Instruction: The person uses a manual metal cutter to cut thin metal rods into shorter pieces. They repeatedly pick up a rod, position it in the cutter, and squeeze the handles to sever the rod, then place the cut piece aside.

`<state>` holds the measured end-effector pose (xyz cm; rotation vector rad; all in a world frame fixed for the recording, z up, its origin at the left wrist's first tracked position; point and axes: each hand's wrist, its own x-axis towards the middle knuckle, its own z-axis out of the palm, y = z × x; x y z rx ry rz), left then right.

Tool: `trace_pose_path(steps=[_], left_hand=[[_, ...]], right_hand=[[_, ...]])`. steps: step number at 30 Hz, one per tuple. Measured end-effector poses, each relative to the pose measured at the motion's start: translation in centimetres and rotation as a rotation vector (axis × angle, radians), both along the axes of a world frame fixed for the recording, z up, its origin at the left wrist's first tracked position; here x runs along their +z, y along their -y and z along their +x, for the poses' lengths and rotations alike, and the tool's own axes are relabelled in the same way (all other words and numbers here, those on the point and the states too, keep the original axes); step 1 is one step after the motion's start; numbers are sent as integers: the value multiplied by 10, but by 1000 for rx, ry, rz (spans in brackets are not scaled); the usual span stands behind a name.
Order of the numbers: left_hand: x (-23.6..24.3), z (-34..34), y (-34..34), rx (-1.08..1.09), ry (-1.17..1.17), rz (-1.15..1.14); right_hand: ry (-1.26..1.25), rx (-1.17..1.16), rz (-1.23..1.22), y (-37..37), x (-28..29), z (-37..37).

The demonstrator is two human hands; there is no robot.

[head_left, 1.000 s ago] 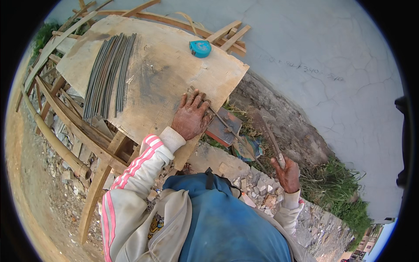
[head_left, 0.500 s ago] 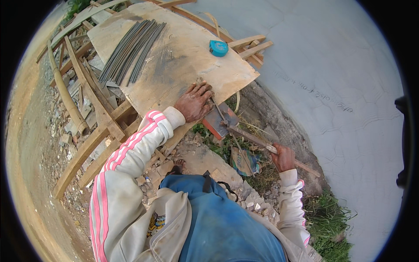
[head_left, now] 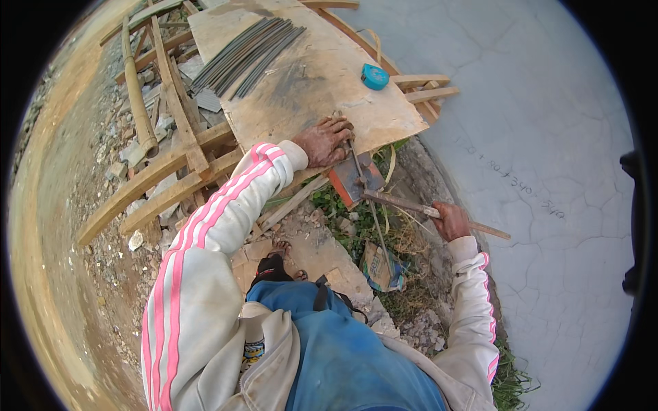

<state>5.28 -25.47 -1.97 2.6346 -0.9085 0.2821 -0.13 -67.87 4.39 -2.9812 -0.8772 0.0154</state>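
Bar (head_left: pixel 404 203), clear of the rod (head_left: pixel 357 162) a second ago, now meets it by the orange-sided block (head_left: pixel 345 181): they look engaged! Right hand (head_left: pixel 452 221) wraps its fingers round the bar; left hand (head_left: pixel 325 141) covers the rod at the board's (head_left: pixel 387 113) edge, grip hidden.

Handwritten figures (head_left: pixel 515 182) on grey wall (head_left: pixel 548 103)

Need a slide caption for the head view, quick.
Left hand over a rod at the board, right hand gripping a long bar, more rods and a tape measure lying beyond.
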Motion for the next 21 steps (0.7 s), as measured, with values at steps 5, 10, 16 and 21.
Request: trace_pose_path(steps=[5, 10, 16, 21], left_hand=[[1, 3, -1, -16, -19, -17], [2, 3, -2, -39, -22, -65], [7, 2, -2, -23, -41, -31], [4, 3, -3, -26, -35, -59]], right_hand=[[8, -105, -55, -3, 0, -22], [1, -142, 96, -3, 1, -50], [-241, -185, 12, 53, 18, -42], [-325, -587, -135, 150, 18, -43]])
